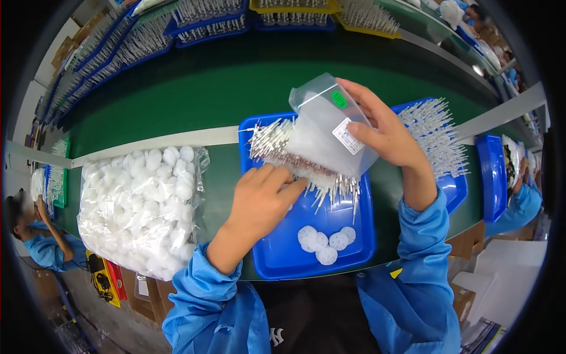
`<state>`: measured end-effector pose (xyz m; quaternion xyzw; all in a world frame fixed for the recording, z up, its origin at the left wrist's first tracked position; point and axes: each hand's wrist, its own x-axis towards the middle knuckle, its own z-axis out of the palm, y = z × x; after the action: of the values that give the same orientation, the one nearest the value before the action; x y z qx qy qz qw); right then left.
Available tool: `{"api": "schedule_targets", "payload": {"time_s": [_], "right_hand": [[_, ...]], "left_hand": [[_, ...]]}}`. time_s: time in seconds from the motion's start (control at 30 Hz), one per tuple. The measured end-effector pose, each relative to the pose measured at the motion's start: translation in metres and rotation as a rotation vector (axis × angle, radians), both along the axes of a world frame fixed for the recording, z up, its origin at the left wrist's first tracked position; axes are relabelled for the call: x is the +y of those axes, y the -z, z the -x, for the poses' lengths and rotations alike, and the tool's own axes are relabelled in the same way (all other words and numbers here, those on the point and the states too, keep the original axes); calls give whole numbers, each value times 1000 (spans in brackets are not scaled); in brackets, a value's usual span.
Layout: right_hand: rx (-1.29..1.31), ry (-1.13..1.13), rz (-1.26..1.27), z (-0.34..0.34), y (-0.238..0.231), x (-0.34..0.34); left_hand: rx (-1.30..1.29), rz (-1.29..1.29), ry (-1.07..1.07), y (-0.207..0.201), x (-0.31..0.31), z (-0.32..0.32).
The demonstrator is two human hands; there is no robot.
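A clear plastic bag (pixel 324 127) with a green sticker and a white printed label is pinched in my right hand (pixel 383 127), thumb in front and fingers behind. It tilts over a blue tray (pixel 283 259) holding a pile of thin silvery-white rods (pixel 271 141). My left hand (pixel 259 197) has its fingers curled against the near side of the pile, below the bag. What those fingers grip is hidden. Several white round perforated pieces (pixel 326 255) lie near the tray's front edge.
Left of the tray lies a large clear bag (pixel 138 206) full of white round pieces. At right another blue tray (pixel 454 192) carries many rods. Loaded trays (pixel 206 29) line the far side of the green table (pixel 224 88). Other people sit at both sides.
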<state>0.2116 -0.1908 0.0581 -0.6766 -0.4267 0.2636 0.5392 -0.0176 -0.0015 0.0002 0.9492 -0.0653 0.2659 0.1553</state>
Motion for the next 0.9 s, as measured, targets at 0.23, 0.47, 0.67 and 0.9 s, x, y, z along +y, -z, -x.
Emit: {"api": "schedule_targets", "payload": {"time_s": [0.23, 0.47, 0.67, 0.9], "right_hand": [[-34, -74, -14, 2, 28, -9], [-41, -20, -2, 6, 13, -10], [12, -43, -46, -3, 17, -8], [-23, 24, -113, -4, 19, 0]], "left_hand": [[-48, -58, -4, 16, -8, -21], [18, 456, -142, -23, -14, -27], [-82, 448, -82, -46, -2, -34], [-394, 415, -111, -58, 31, -41]]}}
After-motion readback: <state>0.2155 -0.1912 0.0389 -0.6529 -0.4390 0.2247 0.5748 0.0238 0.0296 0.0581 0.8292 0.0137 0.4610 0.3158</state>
